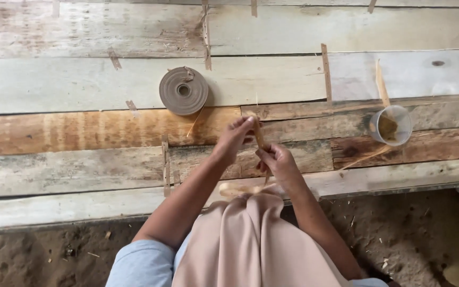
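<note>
1. Plank floor point(81, 79): weathered boards, pale and brown, run left to right across the far part of the scene; bare soil lies along the near edge.
2. Coiled strip roll point(184, 91): a flat grey-brown coil lies on the boards, far and left of both hands, well apart from them.
3. Clear cup point(390, 125): it stands at the right, holding brownish matter and an upright strip.
4. Left hand point(236, 137): fingertips pinched on the far end of the thin strip point(260, 139).
5. Right hand point(277, 162): closed around the strip's near end, just right of and nearer than the left hand.
6. Thin strip: tan, narrow, dry-looking; it sits between the two hands above the boards, its long axis running roughly far to near. Both hands touch it, the left at the far tip. More pale strip material point(240, 189) lies on the lap below.
</note>
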